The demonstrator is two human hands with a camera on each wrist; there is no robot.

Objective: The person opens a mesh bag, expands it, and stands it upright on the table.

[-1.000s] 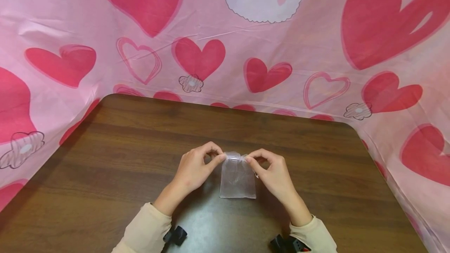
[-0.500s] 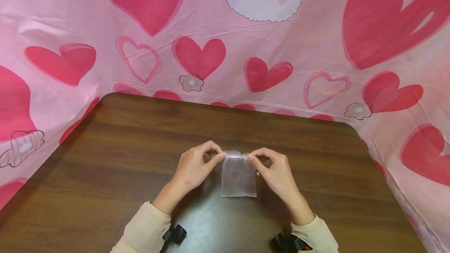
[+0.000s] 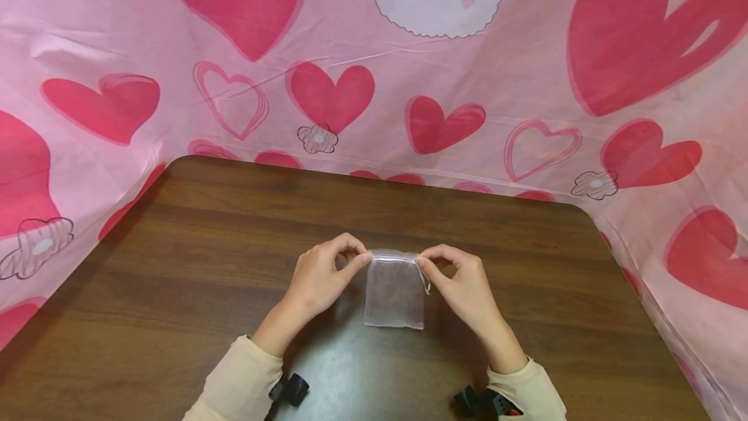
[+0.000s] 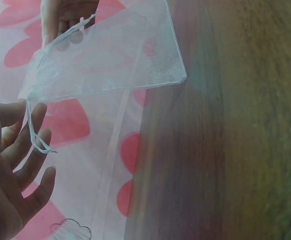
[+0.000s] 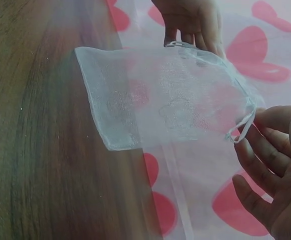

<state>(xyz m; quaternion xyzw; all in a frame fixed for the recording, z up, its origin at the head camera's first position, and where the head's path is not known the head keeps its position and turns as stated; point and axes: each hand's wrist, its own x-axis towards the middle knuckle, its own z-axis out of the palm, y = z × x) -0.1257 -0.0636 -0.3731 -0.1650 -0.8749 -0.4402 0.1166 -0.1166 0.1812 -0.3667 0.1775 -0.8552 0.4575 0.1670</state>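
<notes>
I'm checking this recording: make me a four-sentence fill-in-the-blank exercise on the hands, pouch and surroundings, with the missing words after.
1. The left hand and right hand pinch the sheer drawstring pouch at its ____ end (drawstring or bottom).
2. In the head view, a loose cord loop shows beside the ____ hand.
3. The wood-grain table is coloured ____.
4. Red ____ are printed across the pink backdrop.

Missing words: drawstring; right; brown; hearts.

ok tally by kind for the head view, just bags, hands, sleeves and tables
Sheer white mesh drawstring bag: 1
Bare hands: 2
Beige fabric sleeves: 2
Brown wood-grain table: 1
Total: 6
</notes>
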